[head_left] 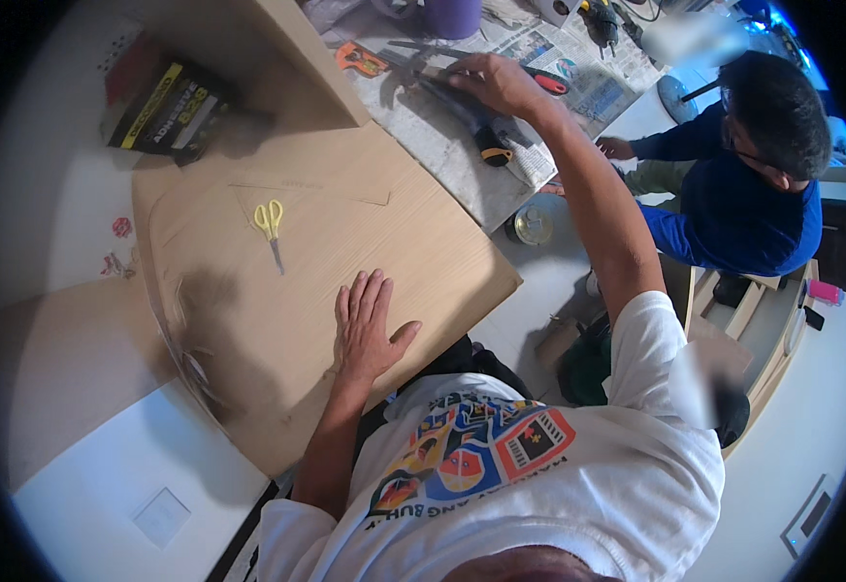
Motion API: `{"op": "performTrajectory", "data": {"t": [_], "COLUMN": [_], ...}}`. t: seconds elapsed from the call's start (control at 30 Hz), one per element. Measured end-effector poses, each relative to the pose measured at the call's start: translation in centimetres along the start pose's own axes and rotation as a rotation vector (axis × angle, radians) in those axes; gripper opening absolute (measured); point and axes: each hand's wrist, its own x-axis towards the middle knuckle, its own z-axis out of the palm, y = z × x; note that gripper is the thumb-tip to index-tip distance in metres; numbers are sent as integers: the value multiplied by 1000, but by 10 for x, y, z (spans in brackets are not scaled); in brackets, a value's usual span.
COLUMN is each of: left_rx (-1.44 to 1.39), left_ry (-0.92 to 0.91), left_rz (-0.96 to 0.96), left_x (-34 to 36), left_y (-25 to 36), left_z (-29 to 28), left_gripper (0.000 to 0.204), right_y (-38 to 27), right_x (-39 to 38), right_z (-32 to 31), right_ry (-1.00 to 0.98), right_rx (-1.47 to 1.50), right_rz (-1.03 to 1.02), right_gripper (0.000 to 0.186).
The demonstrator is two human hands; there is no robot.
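My left hand (369,328) lies flat on a light wood-grain board (326,233), fingers stretched and thumb out to the side. Beyond it on the board rest yellow-handled scissors (268,221), blades pointing toward me. My right hand (503,85) reaches over a table covered in newspaper (593,92). Its fingers curl down among hand tools; whatever they grip is hidden beneath them. Just below that hand is a tool with a black and yellow handle (493,145). A red and black handle (549,83) sticks out on its right.
A black and yellow adhesive box (173,109) stands at the far left. An upright wooden panel (311,63) rises beside it. Further back are an orange tool (360,60) and a purple container (452,17). At right, a person in blue (743,194) sits near a round tin (530,225).
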Motion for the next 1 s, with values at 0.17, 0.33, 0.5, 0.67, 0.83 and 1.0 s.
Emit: {"op": "performTrajectory", "data": {"t": [0.17, 0.33, 0.5, 0.67, 0.83, 1.0], "left_rx": [1, 56, 84, -28, -123, -41], "left_ry": [-60, -78, 149, 235, 284, 334], "left_rz": [-25, -15, -24, 115, 187, 167], "left_x": [0, 0, 17, 74, 129, 141], "left_y": [3, 4, 22, 69, 92, 107], "left_z": [-3, -4, 6, 28, 53, 67], "left_gripper": [88, 88, 66, 51, 44, 53], "right_y": [48, 50, -4, -70, -147, -175], "right_x": [11, 7, -72, -258, -385, -436], "right_z": [-17, -15, -71, -55, -14, 25], "right_ry": [-12, -4, 241, 153, 115, 27], "right_rx": [-310, -429, -365, 397, 636, 782], "right_rz": [126, -39, 99, 508, 879, 772], "right_gripper": [30, 31, 12, 23, 56, 51]}}
